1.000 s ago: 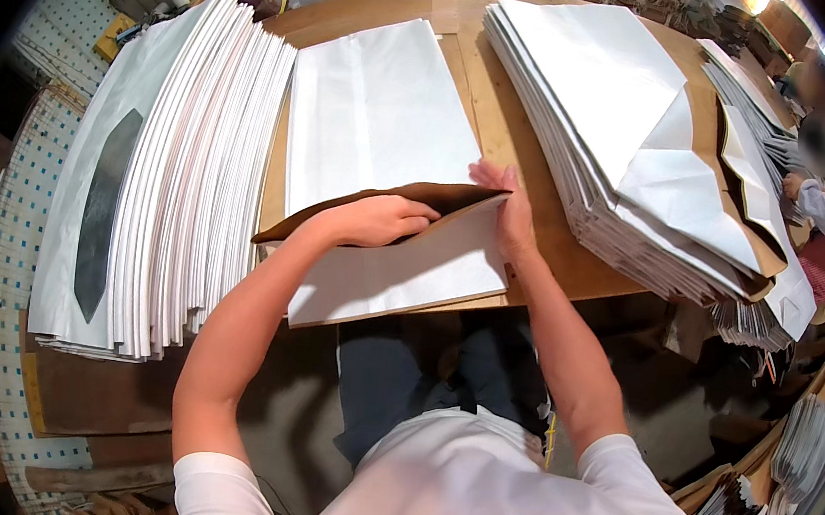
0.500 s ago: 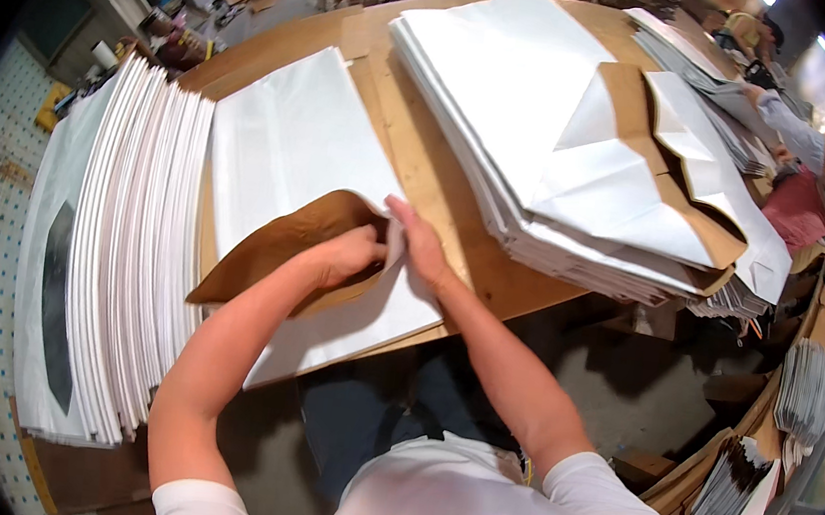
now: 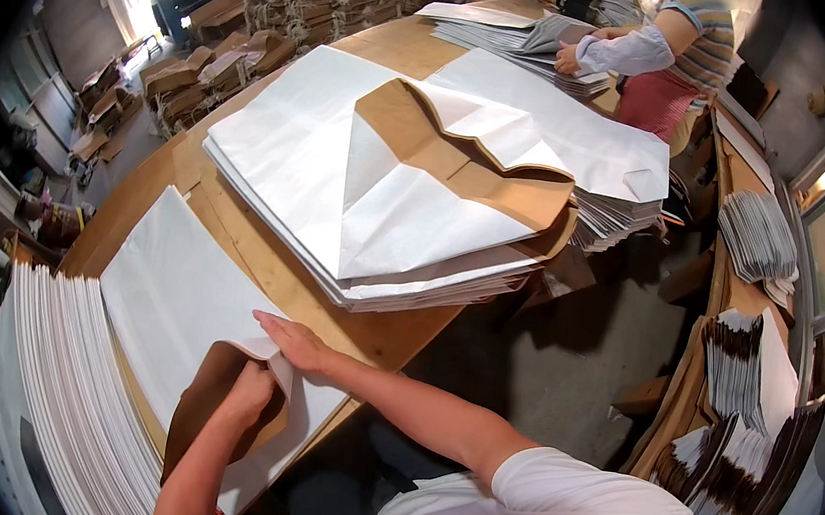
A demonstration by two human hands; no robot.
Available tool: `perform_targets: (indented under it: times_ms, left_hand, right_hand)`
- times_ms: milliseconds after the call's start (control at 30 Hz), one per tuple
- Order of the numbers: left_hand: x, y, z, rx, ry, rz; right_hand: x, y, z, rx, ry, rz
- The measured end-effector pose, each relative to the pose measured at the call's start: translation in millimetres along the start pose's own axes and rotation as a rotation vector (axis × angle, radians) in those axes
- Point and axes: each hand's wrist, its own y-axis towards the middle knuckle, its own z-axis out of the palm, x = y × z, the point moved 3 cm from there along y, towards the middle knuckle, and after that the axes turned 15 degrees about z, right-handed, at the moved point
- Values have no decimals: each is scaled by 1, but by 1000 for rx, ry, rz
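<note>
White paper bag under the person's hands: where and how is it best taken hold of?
Probably by the raised rim of the white paper bag, at the end beside the right hand, coming from the open side of the mouth, where the left hand reaches in. The mouth gapes, showing brown lining, while the body lies flat, offering less to grip.

No legible lettering anywhere
</note>
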Motion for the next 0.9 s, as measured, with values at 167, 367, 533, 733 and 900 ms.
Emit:
perform_targets:
  times_ms: [167,367,533,733,900]
  left_hand:
    - [2,-8,2,-168,-100,62]
    - [10,1,2,-222,-464,-149]
    - [9,4,1,-138,-529,-151]
    - [-14,-8,2,-85,-563,-161]
    - [-1,-1,-1,-57,-576,-136]
  right_hand:
    - [7,-4,2,-50,-49,-51]
    - [-10,12,19,11,42,-69]
    - [-2,22,6,27,-277,-133]
    - [5,23,16,99,-200,-88]
    - [6,20,13,87,-235,-57]
